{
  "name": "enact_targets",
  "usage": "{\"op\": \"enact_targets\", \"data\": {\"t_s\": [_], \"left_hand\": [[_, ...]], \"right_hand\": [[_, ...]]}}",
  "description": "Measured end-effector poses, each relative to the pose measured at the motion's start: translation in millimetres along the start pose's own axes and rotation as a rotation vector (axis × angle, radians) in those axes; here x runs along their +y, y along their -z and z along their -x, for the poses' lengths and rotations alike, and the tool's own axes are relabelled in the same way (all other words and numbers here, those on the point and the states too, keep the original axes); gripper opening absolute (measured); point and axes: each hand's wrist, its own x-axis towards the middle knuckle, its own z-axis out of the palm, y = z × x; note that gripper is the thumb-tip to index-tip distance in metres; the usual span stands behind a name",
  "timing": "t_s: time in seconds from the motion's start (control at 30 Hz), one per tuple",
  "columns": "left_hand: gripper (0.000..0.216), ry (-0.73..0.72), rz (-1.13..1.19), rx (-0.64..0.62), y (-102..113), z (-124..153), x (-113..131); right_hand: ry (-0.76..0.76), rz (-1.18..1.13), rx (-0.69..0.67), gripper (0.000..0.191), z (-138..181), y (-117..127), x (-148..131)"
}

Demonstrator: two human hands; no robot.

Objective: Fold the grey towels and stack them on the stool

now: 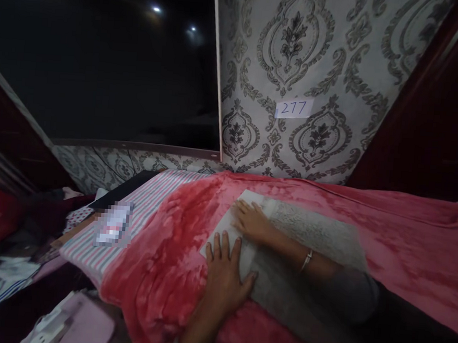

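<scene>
A pale grey, flat rectangular piece [312, 221] with a mottled, textured surface lies on a red plush blanket [186, 215]. Whether it is a mat or a folded cloth I cannot tell. My right hand [253, 223] rests palm down near its far left corner, fingers stretched out, a thin bracelet on the wrist. Closer to me, my left hand [225, 268] lies with fingers spread over its left edge. Neither hand holds anything. My right forearm and sleeve cover part of the grey piece.
Striped bedding [152, 197] shows left of the blanket, with a blurred-out object [112, 225] on it. A large dark screen [103, 63] and a paper marked 277 [294, 108] are on the patterned wall. A power strip [49, 331] and clothes [7, 279] lie at lower left.
</scene>
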Motion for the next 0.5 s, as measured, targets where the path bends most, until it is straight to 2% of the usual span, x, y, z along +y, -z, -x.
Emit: {"op": "enact_targets", "data": {"t_s": [0.07, 0.13, 0.33, 0.5], "left_hand": [[0.081, -0.001, -0.010, -0.014, 0, 0, 1], [0.080, 0.005, -0.017, -0.022, 0, 0, 1], [0.078, 0.018, 0.012, 0.000, -1, 3, -2], [0.078, 0.052, -0.004, 0.037, -3, 3, -2]], "right_hand": [[0.041, -0.027, -0.029, 0.068, 6, -6, -6], [0.006, -0.053, -0.059, 0.069, 2, -9, -3], [-0.243, -0.046, -0.066, 0.072, -42, -7, 28], [-0.351, -0.056, -0.089, 0.071, -70, -11, 52]]}}
